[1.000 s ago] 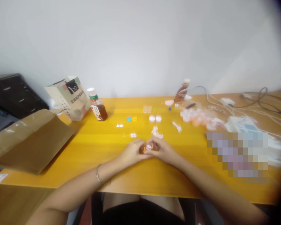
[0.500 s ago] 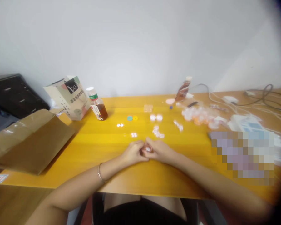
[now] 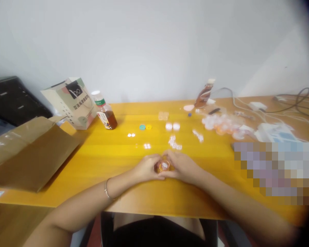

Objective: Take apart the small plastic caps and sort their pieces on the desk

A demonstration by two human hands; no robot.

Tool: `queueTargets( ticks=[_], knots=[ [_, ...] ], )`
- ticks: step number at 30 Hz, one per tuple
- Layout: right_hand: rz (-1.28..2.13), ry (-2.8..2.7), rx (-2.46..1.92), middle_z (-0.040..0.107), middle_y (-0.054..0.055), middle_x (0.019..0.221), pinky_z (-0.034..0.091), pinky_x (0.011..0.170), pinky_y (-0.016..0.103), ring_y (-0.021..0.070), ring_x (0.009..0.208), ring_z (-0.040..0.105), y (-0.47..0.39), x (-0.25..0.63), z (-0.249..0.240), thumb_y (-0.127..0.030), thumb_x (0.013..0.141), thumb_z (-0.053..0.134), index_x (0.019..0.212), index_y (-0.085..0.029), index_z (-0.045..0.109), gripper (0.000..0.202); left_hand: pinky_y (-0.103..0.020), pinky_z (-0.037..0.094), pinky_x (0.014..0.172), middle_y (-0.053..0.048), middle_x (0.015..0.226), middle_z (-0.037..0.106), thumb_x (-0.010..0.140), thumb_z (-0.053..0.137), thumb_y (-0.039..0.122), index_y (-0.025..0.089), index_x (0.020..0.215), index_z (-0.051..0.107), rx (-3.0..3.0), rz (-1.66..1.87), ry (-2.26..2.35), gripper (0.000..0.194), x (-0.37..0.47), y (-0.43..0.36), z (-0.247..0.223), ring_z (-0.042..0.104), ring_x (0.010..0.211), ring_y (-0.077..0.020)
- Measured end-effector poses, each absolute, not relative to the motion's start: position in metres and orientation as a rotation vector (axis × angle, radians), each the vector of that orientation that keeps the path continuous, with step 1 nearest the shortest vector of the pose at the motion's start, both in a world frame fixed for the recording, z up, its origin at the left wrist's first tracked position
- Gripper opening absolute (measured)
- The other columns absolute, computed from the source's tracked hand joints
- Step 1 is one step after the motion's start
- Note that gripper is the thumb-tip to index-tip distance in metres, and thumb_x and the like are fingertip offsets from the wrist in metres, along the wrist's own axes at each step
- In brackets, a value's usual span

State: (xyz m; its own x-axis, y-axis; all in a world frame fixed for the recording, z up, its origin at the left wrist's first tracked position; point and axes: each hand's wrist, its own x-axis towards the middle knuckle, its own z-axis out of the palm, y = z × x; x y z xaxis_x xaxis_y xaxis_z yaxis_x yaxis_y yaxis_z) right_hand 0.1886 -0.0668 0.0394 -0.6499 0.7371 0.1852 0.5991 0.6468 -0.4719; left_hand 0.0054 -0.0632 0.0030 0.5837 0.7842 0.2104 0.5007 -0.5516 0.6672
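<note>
A small round orange container [image 3: 164, 166] with a white mark on top sits between my hands near the front of the yellow table [image 3: 134, 190]. My left hand [image 3: 148, 167] curls around its left side. Around its right side wrap the fingers of my right hand [image 3: 180, 165]. Just beyond my hands lie small white pieces [image 3: 147, 146] and a cluster of small white tiles [image 3: 174, 143]. Farther back are a teal disc [image 3: 142, 127], a yellow disc [image 3: 148, 127] and two round white pieces [image 3: 172, 126]. Blur hides their detail.
A brown paper bag [image 3: 33, 154], a printed bag [image 3: 78, 103] and a bottle of dark drink [image 3: 106, 116] stand left. At the back right are another bottle [image 3: 204, 94], a pile of clear and orange pieces [image 3: 221, 124] and cables [image 3: 293, 103].
The fingers of my right hand have spread slightly, and more of the orange container shows between my hands. The whole view has shifted a little.
</note>
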Motion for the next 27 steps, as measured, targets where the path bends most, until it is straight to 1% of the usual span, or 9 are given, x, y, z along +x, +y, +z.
queueTargets(
  ticks=[3,6,10,12,14,17,21,25,27],
  knots=[
    [0.512,-2.532,-0.978,0.06,0.007,0.081,0.041,0.062,0.03,0.0202,0.072,0.056,-0.0693,0.1872,0.0398,-0.024,0.076,0.054,0.09,-0.019,0.049,0.016,-0.018,0.034,0.053,0.004,0.065,0.05,0.06,0.066,0.022,0.015,0.077,0.056,2.262,0.661,1.017,0.021,0.0058,-0.0643,0.0048,0.045,0.058,-0.0088],
    [0.489,-2.465,-0.927,0.058,0.006,0.084,0.043,0.069,0.032,0.0205,0.077,0.055,-0.0699,0.1899,0.0421,-0.023,0.072,0.056,0.093,-0.019,0.048,0.022,-0.018,0.034,0.052,0.004,0.064,0.049,0.061,0.065,0.022,0.015,0.075,0.056,2.255,0.672,1.021,0.018,0.0063,-0.0665,0.007,0.044,0.056,-0.0081],
    [0.466,-2.39,-0.892,0.057,0.008,0.093,0.043,0.076,0.036,0.0213,0.085,0.054,-0.0696,0.194,0.0444,-0.023,0.075,0.054,0.102,-0.02,0.046,0.028,-0.018,0.034,0.052,0.003,0.064,0.05,0.061,0.065,0.022,0.014,0.075,0.057,2.249,0.672,1.046,0.018,0.0063,-0.0682,0.0087,0.044,0.056,-0.0085],
    [0.472,-2.404,-0.912,0.057,0.008,0.091,0.043,0.075,0.036,0.0216,0.084,0.054,-0.0701,0.1934,0.0447,-0.027,0.074,0.057,0.101,-0.019,0.046,0.03,-0.018,0.035,0.053,0.003,0.066,0.051,0.06,0.066,0.022,0.014,0.077,0.057,2.253,0.649,1.043,0.02,0.0063,-0.0679,0.0094,0.045,0.058,-0.0089],
    [0.518,-2.461,-0.895,0.057,0.006,0.087,0.043,0.074,0.035,0.0203,0.081,0.054,-0.0714,0.1915,0.0448,-0.025,0.076,0.056,0.096,-0.019,0.048,0.023,-0.018,0.035,0.053,0.003,0.066,0.051,0.061,0.064,0.021,0.014,0.077,0.057,2.258,0.633,1.036,0.019,0.0063,-0.0673,0.0101,0.045,0.058,-0.0088],
    [0.547,-2.505,-0.8,0.056,0.008,0.095,0.042,0.078,0.034,0.0201,0.089,0.053,-0.0736,0.1892,0.0448,-0.02,0.077,0.052,0.097,-0.018,0.049,0.02,-0.018,0.035,0.054,0.003,0.067,0.05,0.063,0.063,0.021,0.015,0.08,0.057,2.261,0.63,1.013,0.019,0.0065,-0.0667,0.0106,0.045,0.059,-0.0087],
    [0.503,-2.469,-0.928,0.056,0.005,0.083,0.043,0.071,0.033,0.0186,0.077,0.053,-0.0745,0.1908,0.0436,-0.023,0.078,0.053,0.092,-0.018,0.05,0.016,-0.019,0.033,0.053,0.003,0.066,0.048,0.062,0.064,0.022,0.014,0.075,0.055,2.258,0.611,1.047,0.018,0.0065,-0.0674,0.0099,0.043,0.057,-0.0085],
    [0.485,-2.457,-0.882,0.056,0.007,0.088,0.043,0.072,0.033,0.0189,0.08,0.052,-0.0735,0.1922,0.0422,-0.021,0.074,0.055,0.094,-0.017,0.049,0.021,-0.019,0.033,0.053,0.003,0.066,0.048,0.063,0.063,0.024,0.014,0.075,0.054,2.245,0.621,1.046,0.018,0.0058,-0.0679,0.009,0.043,0.058,-0.0084],
    [0.489,-2.469,-0.91,0.056,0.006,0.085,0.043,0.071,0.033,0.0187,0.078,0.052,-0.0735,0.1912,0.042,-0.023,0.075,0.055,0.092,-0.018,0.05,0.018,-0.018,0.032,0.053,0.004,0.066,0.047,0.062,0.065,0.023,0.014,0.075,0.054,2.238,0.622,1.037,0.019,0.0054,-0.0677,0.0088,0.043,0.058,-0.0083]
  ],
)
